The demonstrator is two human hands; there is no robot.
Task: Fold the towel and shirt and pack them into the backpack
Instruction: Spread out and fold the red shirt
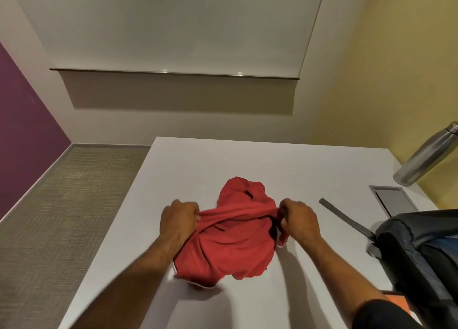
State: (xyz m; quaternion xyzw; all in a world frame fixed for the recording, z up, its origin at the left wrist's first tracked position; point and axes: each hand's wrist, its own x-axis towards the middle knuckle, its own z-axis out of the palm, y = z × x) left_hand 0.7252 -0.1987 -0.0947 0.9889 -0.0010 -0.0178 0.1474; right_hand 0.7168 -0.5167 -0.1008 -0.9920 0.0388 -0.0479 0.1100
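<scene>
You see a white table (198, 160) before you, with a steel bottle (426, 155) at its far right corner and a grey hatch (392, 201) set into the top nearby, carpet (62, 204) at left.

Backpack (418, 249) and bottle (428, 155) rightward.

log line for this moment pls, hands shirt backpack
left hand grips red shirt | right hand grips shirt | shirt bunched on table, unfolded | backpack at right

Backpack (421, 249) and bottle (426, 155) cut by right edge.
</scene>
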